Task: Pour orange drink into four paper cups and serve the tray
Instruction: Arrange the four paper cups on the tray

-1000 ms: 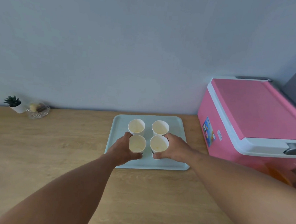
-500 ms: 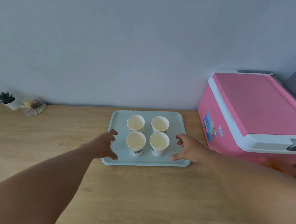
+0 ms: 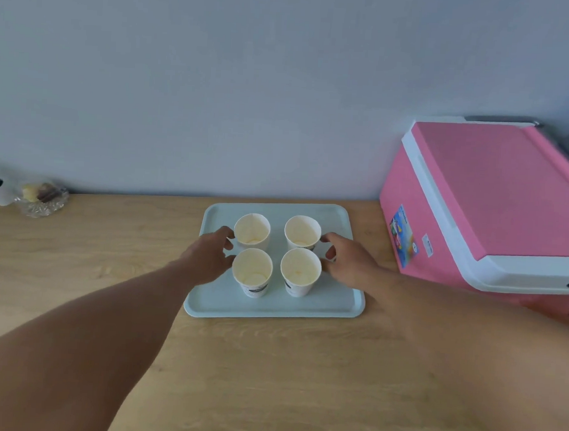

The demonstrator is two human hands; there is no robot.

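Four paper cups are standing upright in a square on the pale tray (image 3: pixel 272 305), between the two hands; nothing orange is showing inside them. The far left cup (image 3: pixel 252 230) and near left cup (image 3: pixel 252 272) are sitting just beside the left hand (image 3: pixel 208 257); the far right cup (image 3: pixel 302 232) and near right cup (image 3: pixel 300 271) are sitting just beside the right hand (image 3: pixel 346 263). Both hands are reaching over the tray with fingers loosely curved and spread, gripping nothing; whether the fingertips are touching the cups I cannot tell. Compared with half a second ago, the hands are sitting closer in against the cups. A pink cooler (image 3: pixel 488 206) is standing beyond the right hand on the wooden table (image 3: pixel 268 379).
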